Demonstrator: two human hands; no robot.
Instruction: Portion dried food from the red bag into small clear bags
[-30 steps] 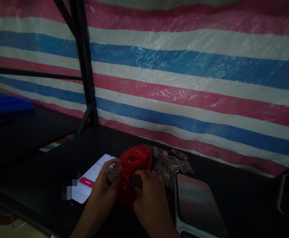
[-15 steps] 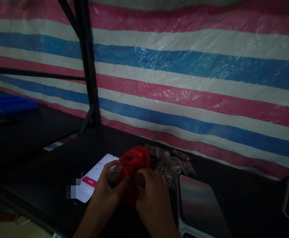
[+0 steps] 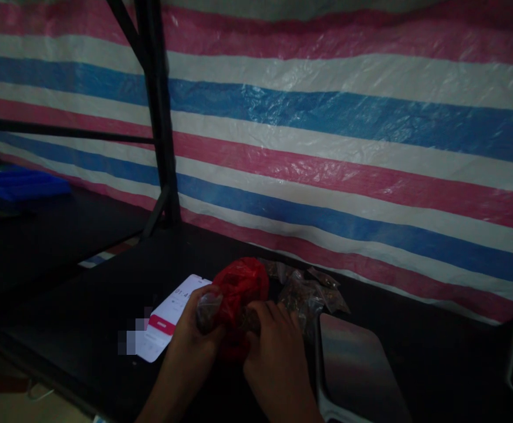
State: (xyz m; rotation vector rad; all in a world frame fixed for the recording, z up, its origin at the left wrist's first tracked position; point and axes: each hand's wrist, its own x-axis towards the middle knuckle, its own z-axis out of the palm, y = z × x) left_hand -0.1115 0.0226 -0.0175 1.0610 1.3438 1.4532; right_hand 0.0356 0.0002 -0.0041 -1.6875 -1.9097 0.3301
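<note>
The left hand is closed around a small clear packet, which stands out between the thumb and the forefinger; its contents are too dark to tell. The right hand pinches a small dark item between thumb and fingers, but I cannot make out what kind of thing it is. Both are held at a red plastic bag, which lies crumpled on the black table; its lower part is lost in shadow and its opening cannot be distinguished. Just to the right of the bag, near the striped sheet, is a pile of clear packets, partly covered by the right hand. The lit phone lies to the left, its right side hidden by the left hand, and a blocky patch hides part of its left edge. A flat grey-topped device is cut off by the bottom edge, and a blue tray by the left one.
</note>
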